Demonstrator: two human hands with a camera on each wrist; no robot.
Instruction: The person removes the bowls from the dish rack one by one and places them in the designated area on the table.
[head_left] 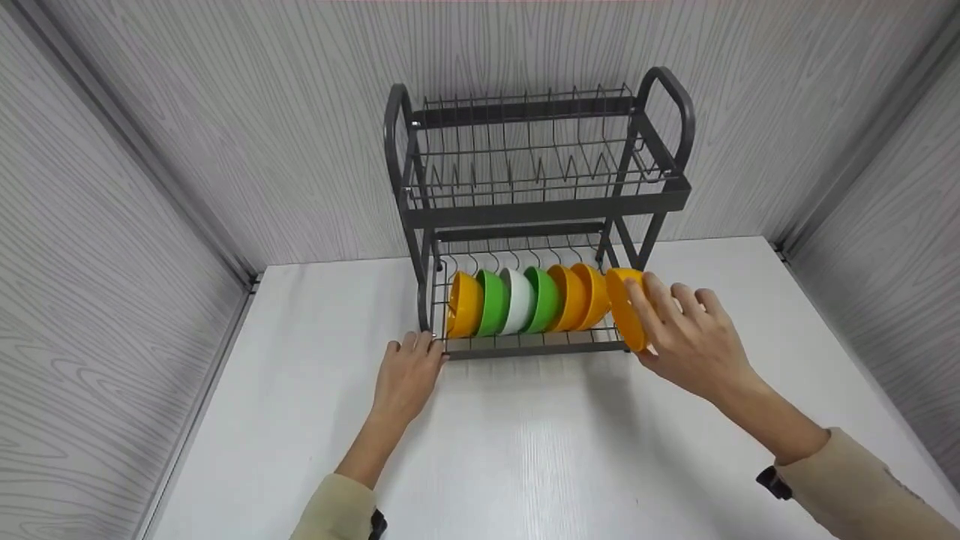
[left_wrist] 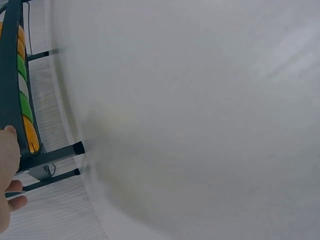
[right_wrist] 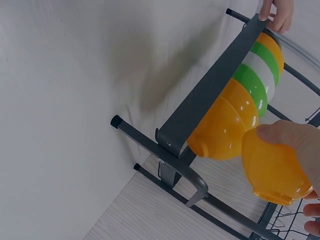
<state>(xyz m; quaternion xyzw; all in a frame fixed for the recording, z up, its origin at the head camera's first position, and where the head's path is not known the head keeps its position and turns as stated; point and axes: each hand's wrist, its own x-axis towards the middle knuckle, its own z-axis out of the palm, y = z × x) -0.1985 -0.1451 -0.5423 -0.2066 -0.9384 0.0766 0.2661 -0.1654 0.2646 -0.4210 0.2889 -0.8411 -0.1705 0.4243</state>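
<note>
Just beside the right end of the row on the lower tier, the right hand (head_left: 694, 337) holds an orange bowl (head_left: 627, 315), its grip closed to the bowl's thickness, thumb on one side and fingers on the other. That bowl is tilted on its side; whether it touches its neighbour I cannot tell. The left hand (head_left: 409, 371) grips the front left corner of the dark two-tier rack (head_left: 547, 209), the thumb lying on the front rail.

Between the rack's ends, six bowls stand on edge, close together: from the left, an orange one (head_left: 468, 304), a green one (head_left: 493, 302), a white one (head_left: 517, 300), another green one (head_left: 544, 300) and two more orange ones (head_left: 576, 298). Above them sits the upper tier, with wire dividers and a curved handle at each end. The rack stands on a white worktop (head_left: 510, 450), near a wood-grain wall (head_left: 225, 135).
</note>
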